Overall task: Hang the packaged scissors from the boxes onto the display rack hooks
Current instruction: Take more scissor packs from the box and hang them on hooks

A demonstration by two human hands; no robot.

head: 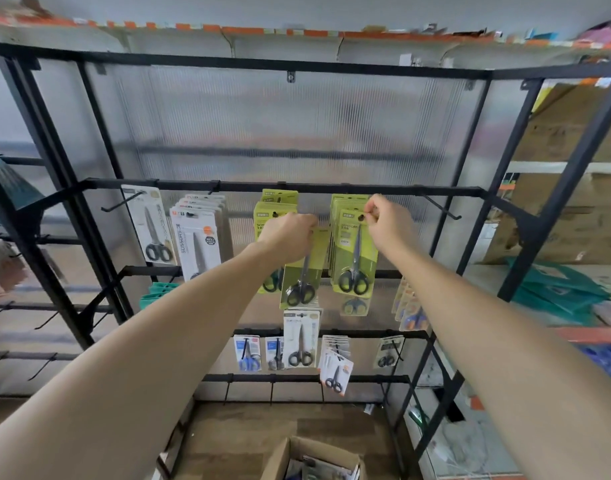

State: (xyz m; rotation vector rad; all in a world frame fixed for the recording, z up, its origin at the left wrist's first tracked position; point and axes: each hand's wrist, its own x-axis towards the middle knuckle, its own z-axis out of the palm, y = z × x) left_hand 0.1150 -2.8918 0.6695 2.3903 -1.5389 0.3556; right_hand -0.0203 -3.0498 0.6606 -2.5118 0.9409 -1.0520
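Green scissor pack (353, 251) pinched at hook by right hand (383, 220); left hand (290, 235) grips another pack (306, 271). Rack (297, 186) part-filled, box (297, 459) still stocked.

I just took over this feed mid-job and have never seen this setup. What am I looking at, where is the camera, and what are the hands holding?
There is no machine: one wide-angle camera sits on a person's head, looking forward and down along both bare arms. Ahead stands a black metal display rack with hooks carrying carded scissors. The left hand grips a loose green-carded pack of black-handled scissors, not on a hook. The right hand pinches the top of the front green pack of a hanging stack, at its hook hole. Below, on the floor, an open brown cardboard box holds more stock.
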